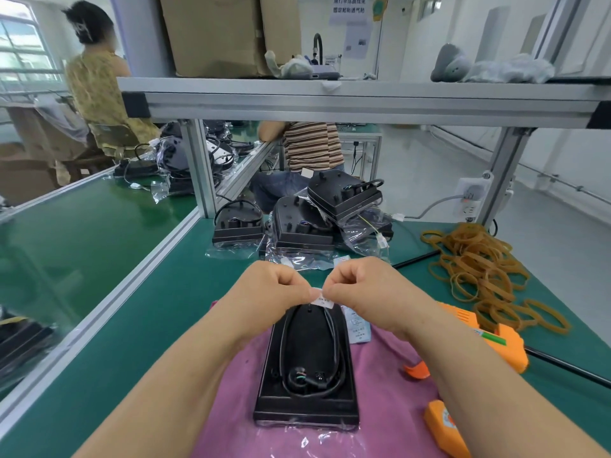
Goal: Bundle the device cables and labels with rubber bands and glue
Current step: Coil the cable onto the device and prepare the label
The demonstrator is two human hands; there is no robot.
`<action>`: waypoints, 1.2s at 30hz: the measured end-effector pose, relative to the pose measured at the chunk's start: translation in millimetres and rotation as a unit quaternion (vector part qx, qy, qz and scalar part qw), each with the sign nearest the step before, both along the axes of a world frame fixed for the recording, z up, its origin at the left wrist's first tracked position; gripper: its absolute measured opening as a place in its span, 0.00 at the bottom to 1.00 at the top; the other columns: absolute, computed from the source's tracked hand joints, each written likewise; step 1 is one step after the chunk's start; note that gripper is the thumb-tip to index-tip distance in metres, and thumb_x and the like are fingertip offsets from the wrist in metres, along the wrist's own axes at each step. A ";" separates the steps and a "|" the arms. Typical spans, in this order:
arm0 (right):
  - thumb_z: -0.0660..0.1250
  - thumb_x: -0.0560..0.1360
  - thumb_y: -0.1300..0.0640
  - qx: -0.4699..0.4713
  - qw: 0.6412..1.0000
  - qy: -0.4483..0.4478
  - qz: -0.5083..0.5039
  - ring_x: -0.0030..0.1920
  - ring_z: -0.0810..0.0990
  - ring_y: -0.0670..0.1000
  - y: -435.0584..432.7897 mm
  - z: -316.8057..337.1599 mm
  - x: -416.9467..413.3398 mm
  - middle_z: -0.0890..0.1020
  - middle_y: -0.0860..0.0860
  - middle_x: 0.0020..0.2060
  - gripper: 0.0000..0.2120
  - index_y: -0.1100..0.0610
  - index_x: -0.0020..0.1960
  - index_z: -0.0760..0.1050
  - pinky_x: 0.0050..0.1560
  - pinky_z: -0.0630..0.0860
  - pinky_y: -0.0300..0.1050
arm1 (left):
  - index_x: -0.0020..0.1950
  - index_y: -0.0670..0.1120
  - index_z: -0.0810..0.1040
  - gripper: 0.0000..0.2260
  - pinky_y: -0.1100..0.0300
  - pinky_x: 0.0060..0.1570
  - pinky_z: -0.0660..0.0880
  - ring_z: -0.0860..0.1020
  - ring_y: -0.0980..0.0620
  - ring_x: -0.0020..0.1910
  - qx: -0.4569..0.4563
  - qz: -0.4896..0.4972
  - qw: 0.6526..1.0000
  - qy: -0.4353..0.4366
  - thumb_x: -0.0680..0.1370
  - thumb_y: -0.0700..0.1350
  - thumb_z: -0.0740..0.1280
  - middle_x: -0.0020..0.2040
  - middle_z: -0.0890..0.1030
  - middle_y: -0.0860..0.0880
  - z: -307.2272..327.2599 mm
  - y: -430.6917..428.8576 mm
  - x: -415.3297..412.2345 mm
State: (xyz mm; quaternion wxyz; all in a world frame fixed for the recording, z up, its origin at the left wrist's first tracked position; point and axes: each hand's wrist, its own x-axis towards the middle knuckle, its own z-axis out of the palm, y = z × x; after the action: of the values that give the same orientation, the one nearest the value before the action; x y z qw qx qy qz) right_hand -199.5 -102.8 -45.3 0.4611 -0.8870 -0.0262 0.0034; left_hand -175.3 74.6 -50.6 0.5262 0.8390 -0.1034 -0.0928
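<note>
Both hands, left [274, 287] and right [358, 285], pinch a small white label [322, 300] above the black device [309, 365] on the pink cloth [390, 385]. Its cable [334, 328] lies looped, unbanded. Rubber bands [479, 269] and glue gun [496, 342] wait on the counter [158, 319]; several bagged devices [304, 226] sit behind, apparently finished.

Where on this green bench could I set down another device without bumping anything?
The bare green mat between the pink cloth and the aluminium rail on the left is free. The right side is crowded with rubber bands and a glue gun; bagged devices fill the back.
</note>
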 end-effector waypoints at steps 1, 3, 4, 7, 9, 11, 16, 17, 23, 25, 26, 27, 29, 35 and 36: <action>0.68 0.72 0.59 0.010 1.000 -0.008 -0.021 0.33 0.76 0.48 -0.9 -2.4 1.3 0.80 0.46 0.33 0.03 0.54 0.45 0.79 0.34 0.73 0.40 | 0.35 0.42 0.82 0.09 0.62 0.32 0.65 0.66 0.55 0.29 -0.009 0.020 1.000 0.010 0.72 0.45 0.76 0.28 0.72 0.51 -3.9 0.0 1.4; 0.68 0.73 0.59 0.019 0.998 -0.011 -0.065 0.40 0.80 0.51 -5.3 -10.3 4.5 0.81 0.47 0.36 0.10 0.51 0.53 0.75 0.39 0.77 0.44 | 0.36 0.42 0.82 0.08 0.64 0.32 0.68 0.69 0.54 0.30 -0.019 0.055 0.998 0.032 0.72 0.43 0.76 0.30 0.76 0.49 -13.5 -2.3 2.7; 0.68 0.74 0.59 0.017 0.997 -0.002 -0.074 0.41 0.79 0.51 -7.3 -15.5 5.6 0.80 0.48 0.36 0.11 0.51 0.54 0.74 0.41 0.78 0.45 | 0.37 0.40 0.83 0.07 0.62 0.35 0.72 0.73 0.53 0.33 -0.022 0.067 0.996 0.046 0.72 0.43 0.76 0.33 0.80 0.47 -19.5 -4.4 2.8; 0.68 0.74 0.57 -0.042 0.997 0.050 -0.051 0.42 0.79 0.50 -8.1 -35.7 6.7 0.78 0.47 0.36 0.06 0.52 0.50 0.74 0.54 0.76 0.46 | 0.40 0.37 0.83 0.07 0.53 0.47 0.78 0.77 0.50 0.37 -0.025 0.092 0.993 0.070 0.72 0.40 0.76 0.38 0.84 0.42 -38.3 -11.1 3.6; 0.67 0.75 0.56 -0.041 0.995 0.081 -0.043 0.42 0.81 0.53 -5.2 -47.4 6.1 0.78 0.49 0.37 0.03 0.51 0.47 0.74 0.53 0.80 0.53 | 0.36 0.41 0.83 0.07 0.57 0.42 0.76 0.76 0.50 0.34 0.006 0.100 0.993 0.064 0.71 0.42 0.77 0.33 0.81 0.46 -46.3 -12.6 6.0; 0.65 0.75 0.57 -0.023 0.994 0.090 -0.050 0.40 0.80 0.53 -3.7 -55.0 6.9 0.77 0.49 0.37 0.03 0.50 0.45 0.73 0.50 0.82 0.57 | 0.34 0.43 0.82 0.08 0.59 0.38 0.73 0.74 0.51 0.31 0.050 0.100 0.992 0.053 0.70 0.43 0.77 0.30 0.79 0.49 -49.3 -11.4 9.6; 0.64 0.74 0.55 -0.043 0.995 0.075 -0.050 0.44 0.80 0.54 -4.4 -61.2 11.3 0.77 0.47 0.37 0.02 0.49 0.43 0.73 0.51 0.81 0.55 | 0.34 0.46 0.78 0.08 0.59 0.35 0.68 0.68 0.49 0.30 0.133 0.073 0.988 0.031 0.70 0.43 0.75 0.29 0.72 0.47 -47.1 -10.0 12.8; 0.64 0.74 0.55 -0.049 0.995 0.069 -0.051 0.42 0.79 0.53 -4.4 -62.3 12.3 0.77 0.46 0.36 0.02 0.50 0.42 0.73 0.50 0.81 0.53 | 0.34 0.45 0.77 0.08 0.58 0.35 0.68 0.68 0.49 0.31 0.155 0.065 0.986 0.022 0.71 0.43 0.74 0.30 0.72 0.46 -46.4 -11.3 13.1; 0.68 0.73 0.43 -0.163 0.984 0.011 -0.071 0.39 0.76 0.48 5.5 -61.7 9.8 0.78 0.46 0.36 0.13 0.51 0.42 0.69 0.39 0.72 0.46 | 0.44 0.40 0.82 0.08 0.52 0.48 0.79 0.82 0.41 0.49 0.301 0.065 0.951 -0.039 0.74 0.46 0.70 0.44 0.85 0.42 -39.1 -21.5 8.0; 0.69 0.71 0.42 -0.186 0.978 0.009 -0.091 0.43 0.77 0.52 10.8 -62.5 8.0 0.79 0.48 0.40 0.15 0.51 0.42 0.68 0.42 0.73 0.47 | 0.44 0.43 0.82 0.08 0.52 0.47 0.79 0.82 0.42 0.49 0.325 0.066 0.942 -0.055 0.74 0.47 0.70 0.45 0.84 0.43 -39.7 -22.9 6.3; 0.70 0.71 0.43 -0.183 0.978 0.012 -0.100 0.44 0.77 0.52 12.1 -63.1 7.5 0.79 0.48 0.41 0.15 0.51 0.42 0.67 0.43 0.73 0.48 | 0.44 0.45 0.81 0.06 0.53 0.47 0.79 0.82 0.43 0.48 0.328 0.072 0.939 -0.068 0.74 0.48 0.70 0.45 0.84 0.45 -41.2 -22.3 5.7; 0.70 0.71 0.44 -0.171 0.979 0.017 -0.106 0.43 0.76 0.52 13.2 -63.8 7.2 0.78 0.47 0.40 0.15 0.50 0.41 0.66 0.42 0.72 0.47 | 0.43 0.48 0.79 0.06 0.53 0.46 0.79 0.81 0.45 0.47 0.319 0.083 0.941 -0.080 0.74 0.50 0.71 0.46 0.82 0.47 -43.6 -20.1 4.8; 0.71 0.70 0.45 -0.145 0.983 0.028 -0.108 0.40 0.74 0.50 13.2 -64.3 7.5 0.76 0.46 0.36 0.15 0.50 0.39 0.65 0.41 0.72 0.47 | 0.46 0.52 0.73 0.13 0.54 0.47 0.76 0.78 0.47 0.47 0.270 0.120 0.951 -0.087 0.71 0.55 0.74 0.49 0.74 0.51 -51.9 -15.2 3.3; 0.69 0.71 0.45 -0.117 0.987 0.042 -0.098 0.37 0.71 0.48 12.1 -65.8 7.6 0.74 0.45 0.36 0.15 0.49 0.39 0.64 0.35 0.67 0.44 | 0.54 0.51 0.68 0.23 0.54 0.53 0.70 0.71 0.47 0.56 0.134 0.177 0.973 -0.064 0.68 0.58 0.76 0.50 0.68 0.52 -77.8 -19.1 3.6; 0.69 0.71 0.45 -0.121 0.987 0.042 -0.099 0.37 0.71 0.48 12.4 -66.1 7.7 0.75 0.45 0.36 0.14 0.49 0.39 0.64 0.35 0.66 0.44 | 0.53 0.52 0.68 0.24 0.54 0.52 0.69 0.70 0.48 0.56 0.134 0.179 0.973 -0.064 0.68 0.59 0.76 0.50 0.68 0.52 -78.7 -19.7 4.4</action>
State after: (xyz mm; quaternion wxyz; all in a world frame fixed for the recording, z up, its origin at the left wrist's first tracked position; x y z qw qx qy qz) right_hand -191.8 -90.4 -111.4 0.3495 -0.9334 0.0819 -0.0025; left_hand -170.9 54.9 -129.3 0.4095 0.9108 0.0279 0.0439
